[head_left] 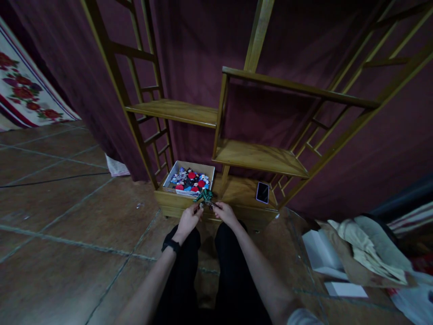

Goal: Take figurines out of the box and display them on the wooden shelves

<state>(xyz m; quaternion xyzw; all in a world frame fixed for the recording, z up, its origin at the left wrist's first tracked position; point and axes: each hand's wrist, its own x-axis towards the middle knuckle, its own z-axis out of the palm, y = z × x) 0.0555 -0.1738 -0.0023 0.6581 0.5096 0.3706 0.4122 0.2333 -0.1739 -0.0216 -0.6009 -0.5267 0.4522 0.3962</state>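
A small green and dark toy figure [204,197] is held between both hands in front of the wooden shelf unit [260,155]. My left hand [188,220], a black band on its wrist, pinches the figure's lower left side. My right hand [225,213] is closed on its right side. Just behind the figure, an open white box [174,173] full of several small colourful toys sits on the shelf's bottom board. My knees in dark trousers show below the hands.
A phone [263,192] lies flat on the bottom board to the right of the box. White boxes and crumpled paper [358,253] pile on the tiled floor at the right. A dark red curtain hangs behind the shelves. A paper [117,167] lies at the curtain's foot.
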